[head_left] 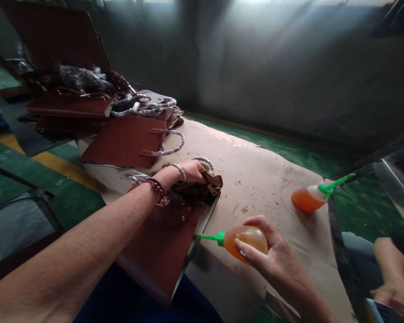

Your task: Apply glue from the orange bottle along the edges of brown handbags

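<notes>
My right hand (272, 246) is wrapped round a squeeze bottle (245, 242) of orange liquid, tilted on its side. Its green nozzle (208, 237) points left, with the tip at the edge of a brown handbag (164, 251). The bag lies at the table's near edge, its light inner edge showing along the right side. At the bag's top end my left hand (195, 171) is closed on a dark brown flap (214, 180) near a gold zipper pull. The fingertips of that hand are partly hidden. A plastic-wrapped handle (204, 162) curves out just beyond it.
Another squeeze bottle (309, 197) with a green nozzle stands tilted at the table's right. More brown bags (128, 139) with plastic-wrapped handles pile up at the left. Scraps dot the paper-covered table (256, 175). At lower right, another person's hand (395, 294) is near a phone (384, 312).
</notes>
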`<state>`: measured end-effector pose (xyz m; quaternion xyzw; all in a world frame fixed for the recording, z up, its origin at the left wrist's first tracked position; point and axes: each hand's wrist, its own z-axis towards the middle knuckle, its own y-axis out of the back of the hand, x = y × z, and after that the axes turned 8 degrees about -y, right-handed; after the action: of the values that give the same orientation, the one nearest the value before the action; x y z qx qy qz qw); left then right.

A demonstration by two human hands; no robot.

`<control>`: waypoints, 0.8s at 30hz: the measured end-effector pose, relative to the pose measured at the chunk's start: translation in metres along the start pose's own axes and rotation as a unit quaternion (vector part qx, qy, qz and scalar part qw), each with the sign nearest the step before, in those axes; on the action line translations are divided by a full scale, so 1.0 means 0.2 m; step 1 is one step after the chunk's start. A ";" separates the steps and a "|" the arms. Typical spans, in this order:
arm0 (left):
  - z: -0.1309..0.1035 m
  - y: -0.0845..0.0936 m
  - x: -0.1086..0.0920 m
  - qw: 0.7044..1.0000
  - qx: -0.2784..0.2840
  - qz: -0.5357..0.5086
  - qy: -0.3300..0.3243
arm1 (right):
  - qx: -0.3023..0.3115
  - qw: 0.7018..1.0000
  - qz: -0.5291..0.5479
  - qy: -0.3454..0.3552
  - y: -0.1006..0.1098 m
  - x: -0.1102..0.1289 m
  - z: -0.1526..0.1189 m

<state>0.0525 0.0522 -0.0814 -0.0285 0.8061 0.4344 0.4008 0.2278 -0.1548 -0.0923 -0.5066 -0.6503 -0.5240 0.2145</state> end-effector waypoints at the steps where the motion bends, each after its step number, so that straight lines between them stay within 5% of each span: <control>1: 0.00 0.00 0.00 1.000 -0.001 0.002 -0.001 | -0.015 1.000 0.001 0.004 0.00 -0.01 0.01; 6: 0.01 0.01 0.00 1.000 -0.002 0.014 -0.006 | -0.094 0.995 -0.012 0.029 0.03 -0.03 0.06; 13: 0.01 0.01 0.02 1.000 0.000 0.024 -0.006 | -0.025 1.000 -0.007 0.014 -0.02 -0.02 -0.05; 24: 0.01 0.01 0.03 1.000 0.008 0.025 -0.011 | -0.023 0.999 -0.017 0.033 -0.05 -0.04 -0.08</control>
<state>0.0492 0.0566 -0.0857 -0.0003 0.8056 0.4378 0.3992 0.2173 -0.1727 -0.0976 -0.4826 -0.6389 -0.5592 0.2150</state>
